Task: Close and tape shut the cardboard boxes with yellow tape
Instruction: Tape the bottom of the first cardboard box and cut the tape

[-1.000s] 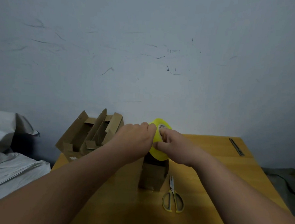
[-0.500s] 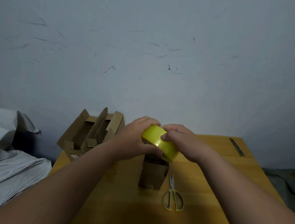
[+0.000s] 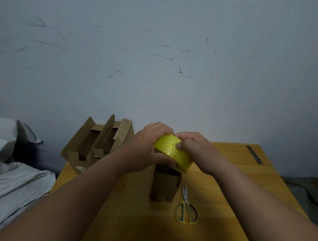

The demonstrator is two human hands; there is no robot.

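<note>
Left hand (image 3: 146, 149) fingers grasp the tape roll (image 3: 173, 153); right hand (image 3: 193, 151) fingers pick its surface. Risk: tape end tears or re-sticks above the small box (image 3: 165, 184).

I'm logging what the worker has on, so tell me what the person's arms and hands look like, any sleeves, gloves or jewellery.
Both forearms are bare as far as the view shows, with no sleeves in sight. The left hand and the right hand wear no gloves. No watch, bracelet or ring shows on the visible sides of the wrists and fingers. The light is dim, so fine marks cannot be told.
</note>
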